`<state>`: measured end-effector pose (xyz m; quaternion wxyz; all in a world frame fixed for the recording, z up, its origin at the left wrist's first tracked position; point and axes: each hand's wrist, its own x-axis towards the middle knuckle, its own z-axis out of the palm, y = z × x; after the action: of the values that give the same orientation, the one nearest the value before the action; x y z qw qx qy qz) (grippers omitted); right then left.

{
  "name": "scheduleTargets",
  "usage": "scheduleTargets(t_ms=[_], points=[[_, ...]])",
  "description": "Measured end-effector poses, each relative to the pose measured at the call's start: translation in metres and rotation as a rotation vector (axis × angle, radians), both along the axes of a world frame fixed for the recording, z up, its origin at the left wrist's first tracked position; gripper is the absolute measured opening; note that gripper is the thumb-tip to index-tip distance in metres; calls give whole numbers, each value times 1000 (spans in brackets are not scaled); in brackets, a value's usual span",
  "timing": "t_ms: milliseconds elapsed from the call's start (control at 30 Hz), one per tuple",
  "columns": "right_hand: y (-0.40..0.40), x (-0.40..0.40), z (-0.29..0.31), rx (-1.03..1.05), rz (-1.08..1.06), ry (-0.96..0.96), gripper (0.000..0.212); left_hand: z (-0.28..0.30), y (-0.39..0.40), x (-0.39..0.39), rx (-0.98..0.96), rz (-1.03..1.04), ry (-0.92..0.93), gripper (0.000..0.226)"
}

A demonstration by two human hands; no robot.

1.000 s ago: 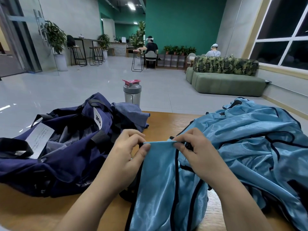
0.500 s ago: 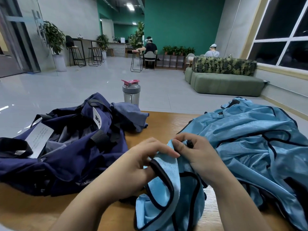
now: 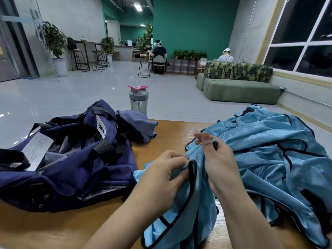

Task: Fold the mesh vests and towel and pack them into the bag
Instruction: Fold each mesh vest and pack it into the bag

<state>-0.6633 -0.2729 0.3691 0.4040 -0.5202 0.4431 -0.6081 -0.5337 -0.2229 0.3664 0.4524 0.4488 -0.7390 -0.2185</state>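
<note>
A light blue mesh vest [image 3: 186,209] with black trim hangs bunched between my hands over the table's near edge. My left hand [image 3: 165,171] pinches its trimmed edge. My right hand [image 3: 217,162] grips the cloth a little higher, fingers curled round the fabric and black trim. A heap of more blue mesh vests [image 3: 273,151] lies on the right of the wooden table [image 3: 172,133]. The navy bag [image 3: 68,159] lies open on the left, a white label on its strap. A blue-grey towel [image 3: 138,123] lies crumpled behind the bag.
A grey shaker bottle [image 3: 138,101] with a pink lid stands at the table's far edge behind the towel. Beyond the table are a tiled floor, a green sofa [image 3: 239,88], bar stools and two seated people far off.
The vest edge that I held stretched flat between both hands is now gathered into a bunch. My hands have come closer together, the right one lifted above the left.
</note>
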Motion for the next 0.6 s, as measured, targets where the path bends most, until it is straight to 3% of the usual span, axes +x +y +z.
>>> scheduleTargets(t_ms=[133,300,367,433,500,600], points=[[5,0,6,8,115,-3,49,-7,-6,-6,-35,29,1,13],[10,-8,11,12,253,120,69,-10,-11,6,-44,54,-8,18],[11,-12,13,21,288,157,69,-6,-9,11,-64,55,-42,31],[13,-18,16,13,303,195,62,-2,-8,17,-69,55,-51,31],[13,-25,20,0,291,246,45,3,-8,24,-55,48,-10,22],[13,-34,25,35,305,236,18,10,-9,34,-42,24,46,28]])
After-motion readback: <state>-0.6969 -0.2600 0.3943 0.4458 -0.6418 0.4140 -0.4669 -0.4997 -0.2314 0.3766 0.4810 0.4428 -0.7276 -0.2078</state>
